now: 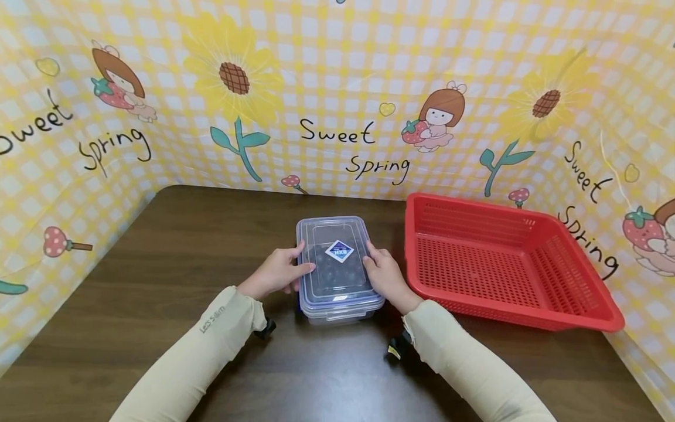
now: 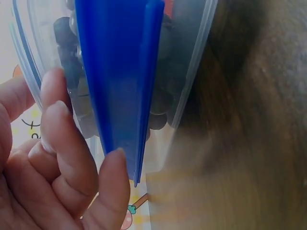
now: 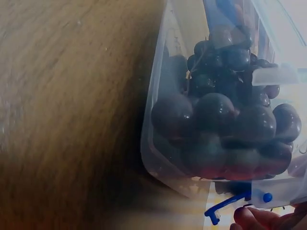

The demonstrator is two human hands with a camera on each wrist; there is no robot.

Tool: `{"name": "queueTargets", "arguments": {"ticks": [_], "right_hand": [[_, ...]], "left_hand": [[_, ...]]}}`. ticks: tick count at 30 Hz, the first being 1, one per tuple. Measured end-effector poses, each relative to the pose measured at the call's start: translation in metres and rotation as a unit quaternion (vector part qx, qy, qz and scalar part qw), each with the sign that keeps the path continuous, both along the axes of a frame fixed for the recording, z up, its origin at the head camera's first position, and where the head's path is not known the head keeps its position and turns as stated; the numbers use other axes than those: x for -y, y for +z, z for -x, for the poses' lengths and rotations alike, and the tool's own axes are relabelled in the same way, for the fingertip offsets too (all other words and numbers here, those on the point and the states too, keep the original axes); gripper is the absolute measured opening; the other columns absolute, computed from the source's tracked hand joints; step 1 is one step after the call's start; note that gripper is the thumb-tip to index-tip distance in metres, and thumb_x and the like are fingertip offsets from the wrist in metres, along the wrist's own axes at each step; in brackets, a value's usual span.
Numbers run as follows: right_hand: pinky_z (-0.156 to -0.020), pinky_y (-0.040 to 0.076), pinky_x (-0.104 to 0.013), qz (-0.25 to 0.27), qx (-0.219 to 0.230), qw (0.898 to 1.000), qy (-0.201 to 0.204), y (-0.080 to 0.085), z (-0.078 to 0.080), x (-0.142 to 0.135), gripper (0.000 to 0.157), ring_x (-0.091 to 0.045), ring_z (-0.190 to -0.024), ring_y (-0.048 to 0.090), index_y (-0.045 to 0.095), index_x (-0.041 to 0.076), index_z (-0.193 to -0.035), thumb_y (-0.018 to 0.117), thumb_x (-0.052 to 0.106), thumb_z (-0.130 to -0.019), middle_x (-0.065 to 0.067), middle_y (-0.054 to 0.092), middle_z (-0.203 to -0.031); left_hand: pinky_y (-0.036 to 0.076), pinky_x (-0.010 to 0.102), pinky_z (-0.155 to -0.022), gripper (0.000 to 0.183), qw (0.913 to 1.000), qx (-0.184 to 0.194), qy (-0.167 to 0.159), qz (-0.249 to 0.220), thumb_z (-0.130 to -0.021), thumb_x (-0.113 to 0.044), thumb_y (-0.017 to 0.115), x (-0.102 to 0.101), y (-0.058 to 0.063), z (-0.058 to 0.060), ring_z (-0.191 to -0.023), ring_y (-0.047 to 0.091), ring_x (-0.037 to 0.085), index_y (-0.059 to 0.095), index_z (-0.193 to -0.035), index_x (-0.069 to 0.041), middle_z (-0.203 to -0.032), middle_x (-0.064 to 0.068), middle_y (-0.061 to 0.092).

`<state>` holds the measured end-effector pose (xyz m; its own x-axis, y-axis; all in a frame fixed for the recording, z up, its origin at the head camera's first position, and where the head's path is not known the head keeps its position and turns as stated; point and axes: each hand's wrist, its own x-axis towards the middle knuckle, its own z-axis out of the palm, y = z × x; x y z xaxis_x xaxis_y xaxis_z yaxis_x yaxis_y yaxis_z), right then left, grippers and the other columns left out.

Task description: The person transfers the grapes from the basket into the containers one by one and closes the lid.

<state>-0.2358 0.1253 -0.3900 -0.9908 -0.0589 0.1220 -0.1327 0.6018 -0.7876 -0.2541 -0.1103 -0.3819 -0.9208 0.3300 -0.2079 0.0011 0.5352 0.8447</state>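
Observation:
A clear plastic food container [image 1: 345, 316] with a blue-edged lid [image 1: 329, 278] and a diamond-shaped label stands on the table. Dark round grapes [image 3: 216, 115] fill much of it. At its left side my left hand [image 1: 274, 272] grips the container, thumb over the lid's edge and fingers down the side. Those fingers lie by a long blue latch [image 2: 117, 72] in the left wrist view. My right hand [image 1: 387, 275] holds the opposite side, its thumb on the lid edge. Near its fingertips, another blue latch [image 3: 228, 203] sticks outward from the container.
A red perforated plastic basket [image 1: 506, 319] stands to the right of the container, close to my right hand. The dark wooden table [image 1: 158, 281] ends at the back against a yellow checked cloth [image 1: 337, 70] with printed flowers and figures.

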Motion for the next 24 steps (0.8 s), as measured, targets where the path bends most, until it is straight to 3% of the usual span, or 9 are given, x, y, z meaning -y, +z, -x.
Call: {"name": "queueTargets", "arguments": {"ticks": [11, 18, 20, 24], "right_hand": [[-0.096, 0.043, -0.048, -0.004, -0.045, 0.999, -0.003, -0.012, -0.005, -0.003, 0.043, -0.039, -0.110, 0.057, 0.047, -0.007, -0.135, 0.054, 0.006, -0.095, -0.028, 0.058, -0.118], [-0.090, 0.046, -0.049, 0.011, -0.074, 0.997, -0.005, -0.016, -0.001, -0.006, 0.039, -0.040, -0.101, 0.059, 0.052, -0.008, -0.131, 0.055, 0.005, -0.094, -0.029, 0.062, -0.108], [-0.090, 0.047, -0.048, 0.032, -0.061, 0.998, -0.008, -0.017, 0.000, -0.008, 0.038, -0.040, -0.103, 0.059, 0.054, -0.006, -0.130, 0.056, 0.007, -0.095, -0.029, 0.062, -0.111], [-0.090, 0.050, -0.043, 0.149, 0.022, 0.989, -0.013, -0.020, 0.003, -0.010, 0.042, -0.034, -0.107, 0.061, 0.053, -0.001, -0.134, 0.060, 0.010, -0.094, -0.026, 0.057, -0.127]], "left_hand": [[0.051, 0.034, -0.049, 0.073, 1.0000, -0.001, 0.007, 0.000, -0.093, -0.022, 0.065, 0.000, -0.005, -0.005, -0.044, 0.049, 0.015, 0.022, -0.150, -0.003, -0.055, 0.007, 0.054], [0.050, 0.033, -0.048, 0.073, 1.0000, -0.004, 0.005, 0.004, -0.093, -0.022, 0.064, 0.000, -0.003, -0.004, -0.043, 0.050, 0.014, 0.023, -0.150, -0.003, -0.054, 0.007, 0.055], [0.050, 0.033, -0.048, 0.073, 1.0000, 0.003, 0.007, 0.004, -0.093, -0.023, 0.064, 0.000, -0.003, -0.004, -0.044, 0.050, 0.014, 0.023, -0.150, -0.005, -0.054, 0.007, 0.055], [0.050, 0.033, -0.049, 0.073, 0.9998, 0.014, 0.010, 0.003, -0.093, -0.024, 0.064, 0.001, -0.004, -0.003, -0.045, 0.051, 0.015, 0.022, -0.151, -0.006, -0.056, 0.008, 0.055]]}}
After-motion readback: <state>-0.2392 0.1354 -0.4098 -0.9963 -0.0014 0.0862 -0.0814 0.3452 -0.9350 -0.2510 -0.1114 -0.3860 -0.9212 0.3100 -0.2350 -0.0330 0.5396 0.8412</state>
